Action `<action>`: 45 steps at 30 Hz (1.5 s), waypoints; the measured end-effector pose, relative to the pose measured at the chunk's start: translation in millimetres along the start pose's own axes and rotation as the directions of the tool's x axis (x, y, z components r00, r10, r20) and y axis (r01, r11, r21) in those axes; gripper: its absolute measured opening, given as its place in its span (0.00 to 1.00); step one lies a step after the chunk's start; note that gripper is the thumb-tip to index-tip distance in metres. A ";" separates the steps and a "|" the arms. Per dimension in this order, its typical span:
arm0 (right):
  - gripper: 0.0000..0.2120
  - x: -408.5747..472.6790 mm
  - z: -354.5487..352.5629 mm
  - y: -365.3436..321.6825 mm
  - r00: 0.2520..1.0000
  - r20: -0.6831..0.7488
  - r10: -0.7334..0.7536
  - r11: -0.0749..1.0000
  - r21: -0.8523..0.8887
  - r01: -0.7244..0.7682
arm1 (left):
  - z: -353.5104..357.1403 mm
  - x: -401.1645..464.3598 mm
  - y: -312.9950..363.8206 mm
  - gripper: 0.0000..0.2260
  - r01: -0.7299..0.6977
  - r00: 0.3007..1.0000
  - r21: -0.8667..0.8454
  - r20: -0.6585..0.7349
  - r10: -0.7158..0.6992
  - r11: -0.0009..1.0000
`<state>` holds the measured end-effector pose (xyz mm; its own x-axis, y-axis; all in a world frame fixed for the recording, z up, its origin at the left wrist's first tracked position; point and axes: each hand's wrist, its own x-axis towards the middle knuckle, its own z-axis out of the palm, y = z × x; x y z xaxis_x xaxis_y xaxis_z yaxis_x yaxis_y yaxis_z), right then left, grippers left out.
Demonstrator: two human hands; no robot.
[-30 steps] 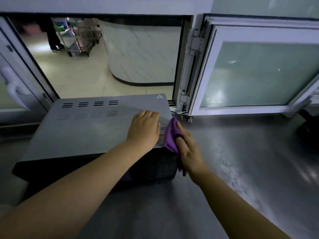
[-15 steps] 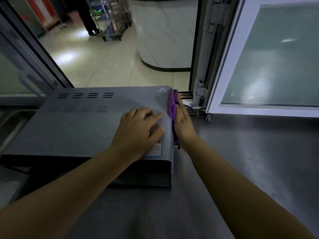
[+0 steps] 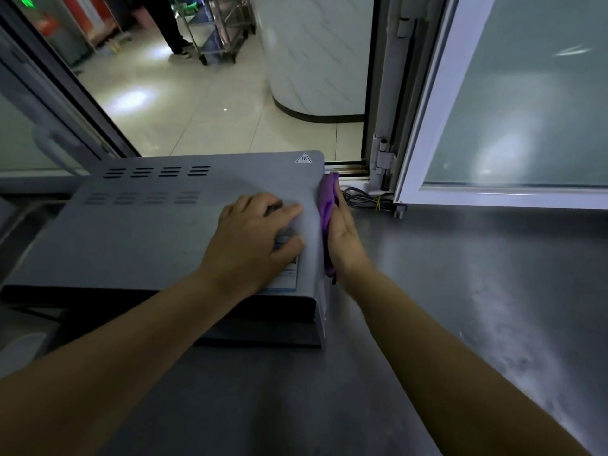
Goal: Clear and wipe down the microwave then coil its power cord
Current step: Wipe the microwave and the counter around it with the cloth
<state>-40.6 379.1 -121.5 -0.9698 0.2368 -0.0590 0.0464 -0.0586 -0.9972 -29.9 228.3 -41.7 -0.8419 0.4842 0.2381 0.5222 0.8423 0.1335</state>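
A grey microwave (image 3: 148, 232) sits on a steel counter (image 3: 460, 307), seen from above with vent slots on its top. My left hand (image 3: 253, 241) lies flat on the top near the right edge, fingers spread, holding nothing. Flat against the microwave's right side wall is my right hand (image 3: 345, 235), which presses a purple cloth (image 3: 327, 212) onto that wall. The bundled black power cord (image 3: 365, 197) lies on the counter behind the right hand, by the window frame.
An open serving window behind the microwave looks onto a tiled floor with a metal cart (image 3: 220, 24) and a person's legs (image 3: 171, 24). A white-framed glass window leaf (image 3: 513, 103) stands open at the right. A white counter base (image 3: 312, 54) curves beyond.
My right hand has slid the purple cloth from the microwave's front right corner back along its right side. The left hand stayed on top. The camera has tilted downward and closer.
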 end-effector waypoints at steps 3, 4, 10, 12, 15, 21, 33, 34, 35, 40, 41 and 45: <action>0.28 -35.7 1.0 13.7 1.000 0.000 0.005 1.000 0.028 -0.005 | -0.6 -0.9 1.8 0.23 0.005 1.000 0.006 0.005 -0.005 1.000; 0.28 -47.2 0.7 17.8 0.999 0.006 0.033 0.998 0.051 -0.033 | -0.6 -1.6 2.8 0.23 0.004 1.000 0.013 0.009 -0.004 1.000; 0.22 -115.7 5.7 36.5 0.999 0.006 0.039 0.998 0.048 -0.039 | -0.3 -2.6 2.1 0.24 -0.009 1.000 0.030 0.021 0.008 1.000; 0.22 -125.5 7.5 43.3 0.998 -0.008 0.059 0.997 0.046 -0.059 | 0.6 -2.3 1.0 0.24 -0.014 1.000 0.031 0.025 0.013 0.999; 0.26 -109.2 8.4 46.7 0.997 -0.012 0.077 0.995 0.061 -0.077 | 2.4 -1.7 -0.1 0.23 -0.011 1.000 0.029 0.017 0.011 1.000; 0.25 -29.3 6.7 51.2 0.998 -0.037 0.049 0.993 0.112 -0.045 | 4.0 0.1 -2.0 0.23 -0.027 1.000 0.045 0.012 0.027 0.999; 0.37 77.1 8.1 48.8 0.986 0.032 0.166 0.970 0.174 -0.169 | 4.9 1.5 -4.6 0.24 -0.010 1.000 0.020 0.020 0.010 1.000; 0.38 79.9 8.2 51.5 0.979 0.038 0.199 0.965 0.166 -0.203 | 5.1 1.6 -4.9 0.24 -0.011 1.000 0.023 0.021 0.011 1.000; 0.39 80.6 7.5 54.0 0.971 0.041 0.237 0.958 0.158 -0.241 | 5.3 1.7 -5.2 0.24 -0.012 1.000 0.025 0.021 0.012 1.000; 0.45 60.3 4.6 70.4 0.900 0.026 0.436 0.889 0.141 -0.435 | 6.6 1.3 -5.0 0.24 -0.016 1.000 0.019 0.009 0.016 1.000; 0.45 53.5 5.3 74.0 0.897 0.026 0.442 0.882 0.171 -0.440 | 6.8 1.2 -4.8 0.24 -0.018 1.000 0.019 0.007 0.018 1.000; 0.41 15.3 5.8 92.2 0.914 0.095 0.394 0.876 0.263 -0.405 | 6.9 0.9 -4.3 0.22 -0.025 1.000 0.023 -0.002 0.025 0.999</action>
<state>-52.5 371.7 -214.1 -0.8908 0.1015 -0.4429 0.3704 -0.4023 -0.8372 -33.8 226.8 -48.7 -0.8282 0.5050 0.2430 0.5401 0.8350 0.1053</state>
